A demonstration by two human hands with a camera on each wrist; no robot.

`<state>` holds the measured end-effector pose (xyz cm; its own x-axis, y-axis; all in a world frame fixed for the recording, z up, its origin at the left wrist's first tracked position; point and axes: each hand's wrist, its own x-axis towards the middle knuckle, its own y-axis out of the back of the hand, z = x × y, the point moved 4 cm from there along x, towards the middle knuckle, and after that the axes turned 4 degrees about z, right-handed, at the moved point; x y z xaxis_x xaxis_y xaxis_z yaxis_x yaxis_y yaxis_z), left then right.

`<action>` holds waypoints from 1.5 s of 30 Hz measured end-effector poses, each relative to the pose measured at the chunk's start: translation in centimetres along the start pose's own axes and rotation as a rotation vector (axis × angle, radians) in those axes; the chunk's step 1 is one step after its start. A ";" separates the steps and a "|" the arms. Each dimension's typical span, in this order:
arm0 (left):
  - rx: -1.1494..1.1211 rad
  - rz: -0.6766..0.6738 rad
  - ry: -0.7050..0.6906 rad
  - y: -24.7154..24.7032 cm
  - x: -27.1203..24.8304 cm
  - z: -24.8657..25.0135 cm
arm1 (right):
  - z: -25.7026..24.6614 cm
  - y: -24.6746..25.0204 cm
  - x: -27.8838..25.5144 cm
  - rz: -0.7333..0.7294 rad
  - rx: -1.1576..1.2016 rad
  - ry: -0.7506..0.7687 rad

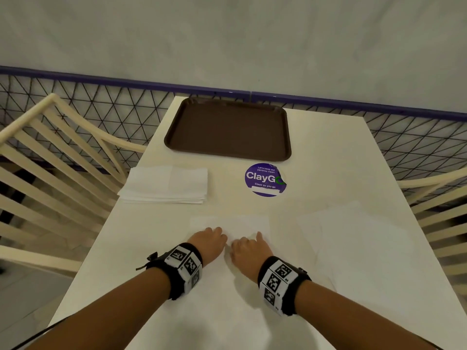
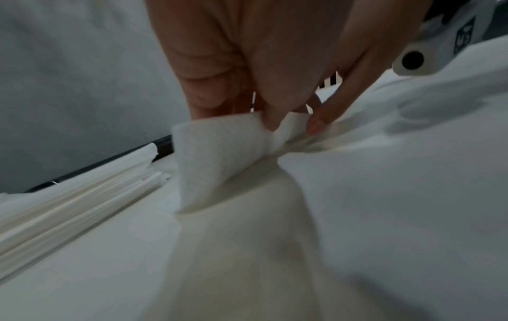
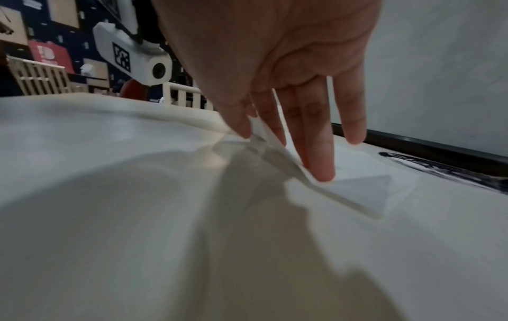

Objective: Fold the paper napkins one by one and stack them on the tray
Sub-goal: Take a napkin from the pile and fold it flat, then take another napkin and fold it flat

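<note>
A white paper napkin (image 1: 231, 224) lies spread on the table just beyond my hands. My left hand (image 1: 219, 233) pinches its near edge between thumb and fingers, and a flap (image 2: 219, 156) of it curls up off the table. My right hand (image 1: 243, 243) pinches the same edge right beside it, thumb against index finger (image 3: 251, 133), with the other fingers straight and a fingertip (image 3: 324, 173) down on the paper. The brown tray (image 1: 227, 127) sits at the far end of the table with nothing on it. A stack of napkins (image 1: 166, 184) lies at the left.
A round purple sticker (image 1: 265, 179) is stuck on the white table (image 1: 328, 160) between tray and hands. More loose white paper (image 1: 353, 238) lies flat at the right. Cream slatted chairs (image 1: 50, 173) stand on both sides; a mesh railing runs behind the table.
</note>
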<state>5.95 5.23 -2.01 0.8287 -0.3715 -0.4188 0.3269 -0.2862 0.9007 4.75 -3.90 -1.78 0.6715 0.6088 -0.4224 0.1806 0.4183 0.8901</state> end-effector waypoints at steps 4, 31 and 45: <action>-0.052 -0.009 -0.039 0.8 -0.2 -2.8 | 3.0 1.4 0.9 0.126 0.032 -0.131; 0.018 0.165 0.229 -3.2 -1.8 -24.1 | -1.8 9.6 14.8 0.215 0.336 -0.191; 0.006 0.188 0.159 -4.5 -2.1 -22.6 | -1.8 5.8 14.3 0.082 0.416 -0.225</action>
<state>12.99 27.21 -2.55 0.9360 -0.2747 -0.2204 0.1584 -0.2306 0.9601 14.07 8.45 -2.95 0.8259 0.4485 -0.3416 0.3622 0.0421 0.9311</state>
